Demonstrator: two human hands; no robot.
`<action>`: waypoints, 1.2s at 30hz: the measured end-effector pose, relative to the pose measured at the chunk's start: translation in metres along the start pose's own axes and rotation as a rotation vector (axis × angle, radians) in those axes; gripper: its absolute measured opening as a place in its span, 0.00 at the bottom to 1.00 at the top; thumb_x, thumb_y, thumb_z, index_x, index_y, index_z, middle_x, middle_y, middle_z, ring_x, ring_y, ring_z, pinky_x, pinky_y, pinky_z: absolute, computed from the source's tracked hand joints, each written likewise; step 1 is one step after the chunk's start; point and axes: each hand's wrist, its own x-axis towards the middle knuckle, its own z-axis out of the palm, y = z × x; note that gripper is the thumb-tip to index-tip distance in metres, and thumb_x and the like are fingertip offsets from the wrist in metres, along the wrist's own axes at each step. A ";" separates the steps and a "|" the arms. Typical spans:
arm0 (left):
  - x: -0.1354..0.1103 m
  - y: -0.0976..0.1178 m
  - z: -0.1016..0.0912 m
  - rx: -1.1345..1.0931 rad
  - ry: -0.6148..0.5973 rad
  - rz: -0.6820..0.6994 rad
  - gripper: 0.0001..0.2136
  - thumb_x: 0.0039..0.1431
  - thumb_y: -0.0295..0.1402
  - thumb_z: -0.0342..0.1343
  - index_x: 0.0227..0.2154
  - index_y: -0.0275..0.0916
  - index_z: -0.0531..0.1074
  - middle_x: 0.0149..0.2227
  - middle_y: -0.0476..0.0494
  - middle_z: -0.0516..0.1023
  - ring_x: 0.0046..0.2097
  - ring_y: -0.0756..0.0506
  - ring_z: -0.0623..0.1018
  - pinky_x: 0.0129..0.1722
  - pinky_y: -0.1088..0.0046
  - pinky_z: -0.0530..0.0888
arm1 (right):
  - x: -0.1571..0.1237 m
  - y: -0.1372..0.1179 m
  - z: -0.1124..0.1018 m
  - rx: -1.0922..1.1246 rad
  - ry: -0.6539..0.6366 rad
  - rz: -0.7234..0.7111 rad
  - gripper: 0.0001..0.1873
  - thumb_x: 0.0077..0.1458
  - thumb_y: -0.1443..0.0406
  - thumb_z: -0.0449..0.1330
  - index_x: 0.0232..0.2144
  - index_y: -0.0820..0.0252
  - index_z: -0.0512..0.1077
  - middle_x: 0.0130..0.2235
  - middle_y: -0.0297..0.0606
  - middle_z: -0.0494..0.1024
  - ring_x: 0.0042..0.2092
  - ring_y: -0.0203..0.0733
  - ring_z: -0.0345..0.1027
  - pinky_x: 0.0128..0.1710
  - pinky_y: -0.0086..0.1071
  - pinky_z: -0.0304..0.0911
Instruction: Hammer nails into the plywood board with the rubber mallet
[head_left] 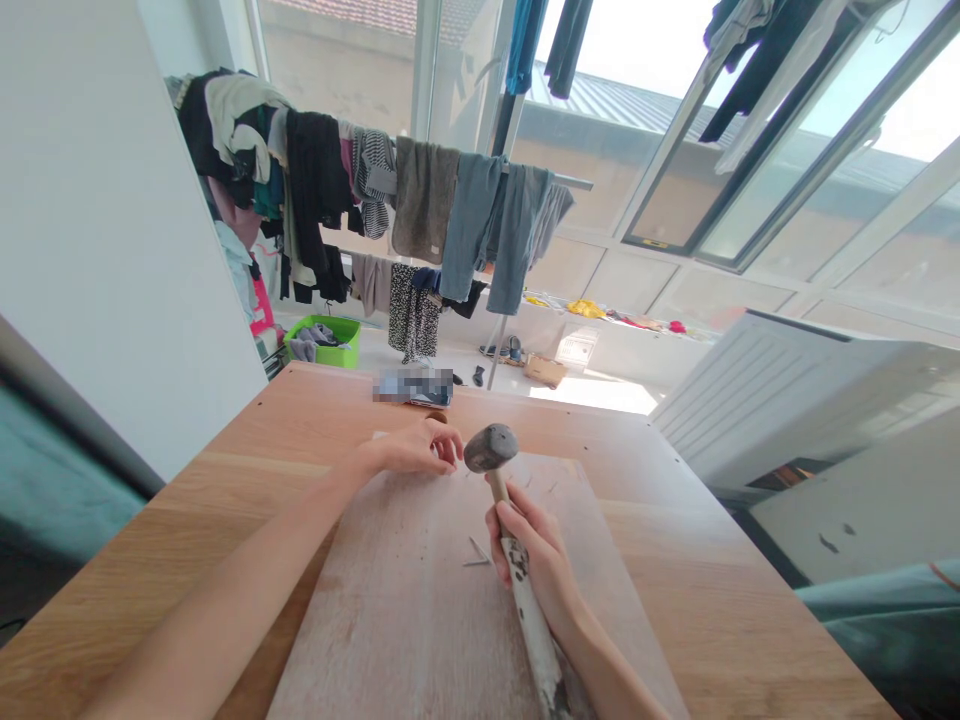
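My right hand (pixel 534 545) is wrapped round the handle of a mallet (pixel 491 448) with a dark, rounded head. The head is raised over the board, and the worn, whitish lower handle runs back along my wrist. My left hand (pixel 420 447) rests at the far left part of the wooden board (pixel 405 600), its fingers curled in towards the thumb; whatever they pinch, if anything, is too small to tell. Between my hands and nearer to me, a couple of nails (pixel 478 556) lie on the board. A few thin nail-like marks (pixel 553 488) show right of the mallet head.
The board lies on a wooden table (pixel 675 560). Near the far edge are a partly blurred-out item (pixel 412 387) and a brown round thing (pixel 436 416) behind my left hand. Beyond stand a drying rack with clothes (pixel 427 195), a green basket (pixel 345 345) and a white ribbed panel (pixel 757 390).
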 end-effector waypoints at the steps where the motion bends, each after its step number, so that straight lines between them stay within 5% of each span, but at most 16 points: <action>1: 0.000 -0.001 0.000 -0.010 -0.003 -0.005 0.13 0.46 0.32 0.63 0.37 0.37 0.76 0.32 0.48 0.78 0.34 0.48 0.76 0.34 0.75 0.71 | 0.000 0.000 0.000 -0.006 -0.002 0.000 0.15 0.61 0.52 0.57 0.36 0.58 0.67 0.28 0.27 0.66 0.17 0.26 0.56 0.13 0.21 0.50; 10: 0.002 -0.001 -0.001 0.031 0.004 0.007 0.12 0.46 0.31 0.62 0.35 0.36 0.73 0.32 0.49 0.77 0.34 0.47 0.76 0.32 0.75 0.70 | -0.002 -0.004 0.007 0.049 -0.063 0.021 0.17 0.61 0.50 0.56 0.37 0.57 0.68 0.33 0.30 0.69 0.17 0.25 0.56 0.13 0.23 0.51; 16: 0.003 -0.002 -0.001 0.065 0.005 0.063 0.12 0.44 0.28 0.60 0.35 0.36 0.73 0.30 0.51 0.74 0.32 0.48 0.73 0.30 0.76 0.68 | -0.006 -0.009 0.011 0.049 -0.142 0.032 0.16 0.60 0.52 0.56 0.37 0.58 0.69 0.27 0.29 0.68 0.17 0.27 0.54 0.14 0.24 0.48; 36: 0.002 -0.002 0.001 -0.004 -0.001 0.072 0.09 0.44 0.30 0.59 0.31 0.35 0.72 0.27 0.52 0.71 0.30 0.50 0.70 0.28 0.76 0.64 | -0.002 -0.004 0.008 -0.002 -0.145 -0.002 0.15 0.62 0.56 0.56 0.47 0.56 0.69 0.35 0.31 0.69 0.17 0.24 0.57 0.15 0.23 0.50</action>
